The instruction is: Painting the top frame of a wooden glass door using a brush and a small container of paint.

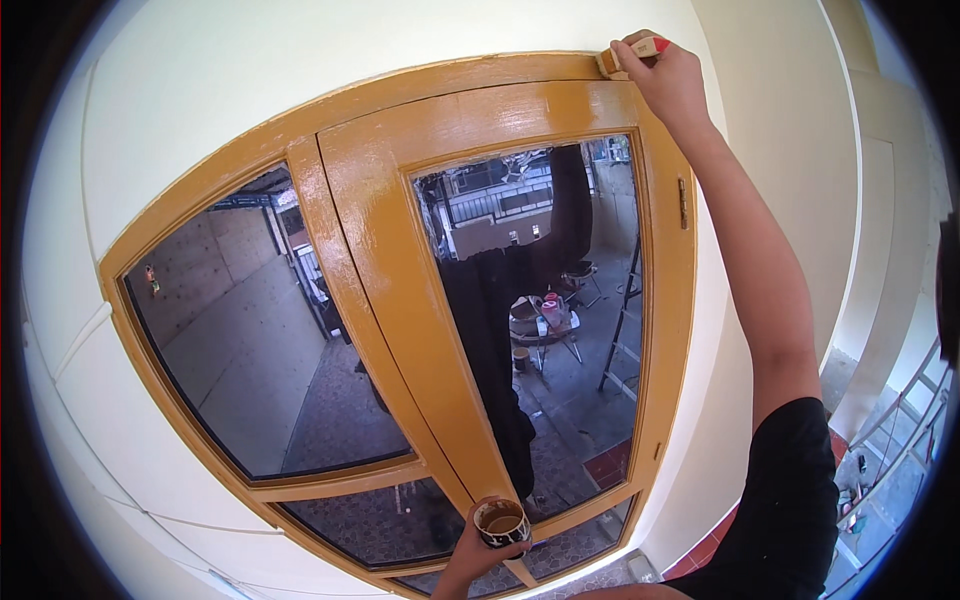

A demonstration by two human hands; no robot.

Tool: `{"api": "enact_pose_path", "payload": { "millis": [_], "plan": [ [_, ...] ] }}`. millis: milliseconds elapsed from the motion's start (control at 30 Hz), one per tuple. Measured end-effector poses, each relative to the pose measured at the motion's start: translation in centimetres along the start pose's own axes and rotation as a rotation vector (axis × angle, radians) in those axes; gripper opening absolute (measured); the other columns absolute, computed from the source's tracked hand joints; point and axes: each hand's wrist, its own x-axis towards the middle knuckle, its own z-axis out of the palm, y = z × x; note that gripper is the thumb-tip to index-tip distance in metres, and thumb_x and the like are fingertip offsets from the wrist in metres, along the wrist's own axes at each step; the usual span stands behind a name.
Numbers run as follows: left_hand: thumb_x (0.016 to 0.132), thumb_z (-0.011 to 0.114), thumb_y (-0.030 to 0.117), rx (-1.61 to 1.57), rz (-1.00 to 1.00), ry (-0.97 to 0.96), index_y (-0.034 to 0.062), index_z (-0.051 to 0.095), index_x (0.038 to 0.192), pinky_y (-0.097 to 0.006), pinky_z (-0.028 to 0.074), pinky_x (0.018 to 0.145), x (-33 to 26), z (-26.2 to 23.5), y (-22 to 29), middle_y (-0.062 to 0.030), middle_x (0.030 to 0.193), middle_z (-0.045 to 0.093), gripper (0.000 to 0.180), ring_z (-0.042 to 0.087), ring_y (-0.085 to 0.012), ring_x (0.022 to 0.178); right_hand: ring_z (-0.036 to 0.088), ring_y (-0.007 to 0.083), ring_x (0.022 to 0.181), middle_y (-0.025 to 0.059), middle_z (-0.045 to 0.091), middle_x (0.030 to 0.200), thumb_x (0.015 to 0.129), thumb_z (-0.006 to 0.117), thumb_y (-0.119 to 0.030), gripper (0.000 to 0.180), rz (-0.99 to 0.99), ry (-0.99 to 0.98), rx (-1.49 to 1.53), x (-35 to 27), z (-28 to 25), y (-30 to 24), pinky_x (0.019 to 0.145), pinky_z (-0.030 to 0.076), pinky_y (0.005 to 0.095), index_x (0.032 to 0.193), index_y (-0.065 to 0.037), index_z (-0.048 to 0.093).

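My right hand point(665, 80) is raised to the top right corner of a wooden window frame point(400, 220) painted glossy ochre. It grips a paintbrush point(625, 56) with a pale handle and red tip, the bristles lying against the frame's top edge. My left hand point(475, 550) is low at the bottom middle and holds a small round cup point(501, 522) of brown paint, close to the lower rail. The glass panes point(250, 340) reflect a dark figure and a yard.
A cream wall point(300, 60) surrounds the window. A small metal latch point(683, 203) sits on the right stile. Red floor tiles point(715, 545) lie below at right, and a metal ladder point(905, 425) shows at the right edge.
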Motion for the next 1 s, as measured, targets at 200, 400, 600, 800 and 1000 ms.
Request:
{"api": "enact_pose_path", "payload": {
  "millis": [200,400,600,800,1000],
  "plan": [
    [0.061,0.087,0.022,0.002,-0.029,0.010,0.0032,0.032,0.129,-0.034,0.044,0.096,-0.3,-0.4,-0.1,-0.0142,0.119,0.052,0.090,0.052,-0.0227,0.115,0.064,0.0286,0.064,0.0155,0.065,0.068,0.083,0.064,-0.038,0.035,0.084,0.063,-0.053,1.2,-1.7,3.0,0.060,0.050,0.0330,0.082,-0.003,0.068],
    [0.061,0.087,0.024,0.011,-0.079,0.021,0.0028,0.032,0.129,-0.034,0.044,0.096,-0.3,-0.8,0.0,-0.0144,0.120,0.052,0.090,0.053,-0.0232,0.114,0.063,0.0278,0.062,0.0141,0.064,0.067,0.084,0.063,-0.034,0.031,0.017,0.021,-0.079,0.2,-0.4,1.8,0.061,0.050,0.0348,0.080,-0.003,0.067],
    [0.061,0.087,0.024,0.016,-0.065,0.006,0.0030,0.032,0.129,-0.034,0.044,0.096,-0.2,-0.8,-0.2,-0.0144,0.119,0.052,0.090,0.053,-0.0228,0.114,0.063,0.0290,0.061,0.0136,0.064,0.068,0.085,0.062,-0.032,0.028,0.046,0.101,-0.067,0.2,-1.2,1.3,0.060,0.050,0.0344,0.081,-0.004,0.066],
    [0.062,0.087,0.024,0.017,-0.060,-0.002,0.0027,0.031,0.129,-0.034,0.044,0.095,-0.2,-1.3,-0.2,-0.0144,0.118,0.051,0.090,0.053,-0.0226,0.114,0.063,0.0278,0.062,0.0132,0.064,0.067,0.085,0.062,-0.031,0.028,0.018,0.028,-0.164,0.3,-1.1,2.3,0.061,0.050,0.0336,0.079,-0.004,0.066],
    [0.062,0.087,0.023,0.025,-0.049,0.006,0.0024,0.031,0.128,-0.034,0.044,0.095,-0.1,-1.2,-0.3,-0.0143,0.118,0.051,0.089,0.053,-0.0226,0.114,0.063,0.0301,0.061,0.0155,0.063,0.064,0.084,0.062,-0.035,0.034,-0.006,0.036,-0.088,-0.2,0.8,0.2,0.060,0.051,0.0351,0.076,-0.001,0.065]
  ]
}}
